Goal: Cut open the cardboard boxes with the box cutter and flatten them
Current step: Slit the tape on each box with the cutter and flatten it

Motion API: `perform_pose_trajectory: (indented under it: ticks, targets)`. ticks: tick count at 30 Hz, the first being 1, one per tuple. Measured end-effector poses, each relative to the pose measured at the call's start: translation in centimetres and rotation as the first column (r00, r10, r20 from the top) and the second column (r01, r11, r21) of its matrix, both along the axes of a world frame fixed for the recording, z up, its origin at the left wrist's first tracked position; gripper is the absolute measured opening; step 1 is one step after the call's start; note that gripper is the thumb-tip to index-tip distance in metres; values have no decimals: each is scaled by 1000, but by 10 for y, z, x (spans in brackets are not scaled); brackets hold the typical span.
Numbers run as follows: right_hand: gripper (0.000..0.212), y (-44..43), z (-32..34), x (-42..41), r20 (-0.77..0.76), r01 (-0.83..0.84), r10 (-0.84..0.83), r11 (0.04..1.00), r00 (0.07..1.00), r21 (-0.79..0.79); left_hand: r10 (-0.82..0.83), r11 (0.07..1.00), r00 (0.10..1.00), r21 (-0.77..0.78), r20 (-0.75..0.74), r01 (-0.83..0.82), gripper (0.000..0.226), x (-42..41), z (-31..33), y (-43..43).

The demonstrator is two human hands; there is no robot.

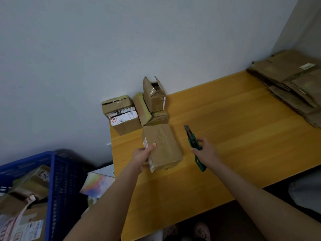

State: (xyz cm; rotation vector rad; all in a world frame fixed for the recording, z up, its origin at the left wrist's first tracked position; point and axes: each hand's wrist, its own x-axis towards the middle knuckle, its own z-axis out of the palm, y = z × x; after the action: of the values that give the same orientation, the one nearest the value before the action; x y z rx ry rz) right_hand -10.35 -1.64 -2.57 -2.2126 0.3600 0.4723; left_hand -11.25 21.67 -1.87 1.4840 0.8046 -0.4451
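The left hand grips the sealed box near the table's left edge, steadying it; the right hand holds the box cutter just right, blade apparently extended for cutting.

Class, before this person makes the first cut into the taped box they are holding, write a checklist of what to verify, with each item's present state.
1. Blade extended on the green-handled box cutter: ok.
2. Right hand grips the cutter's handle: ok.
3. Blade points away from the body: ok, toward the wall.
4. Left hand steadies the brown taped cardboard box: ok, gripping its left side.
5. Left hand's thumb off the box's top face: not ok, it lies on top.
6. Blade sharp: cannot tell.
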Motion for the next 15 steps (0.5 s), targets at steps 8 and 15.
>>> perform_pose_trajectory:
  ticks: [8, 15]
  targets:
    - [45, 7, -63, 10, -210, 77, -89, 995, 974, -65, -25, 995, 1000, -96, -7, 24, 47, -15, -25, -4]
    - [47, 7, -60, 14, -177, -44, 5, 976, 984, -214, -42, 994, 999, -103, 24, 44, 49, -15, -25, -4]
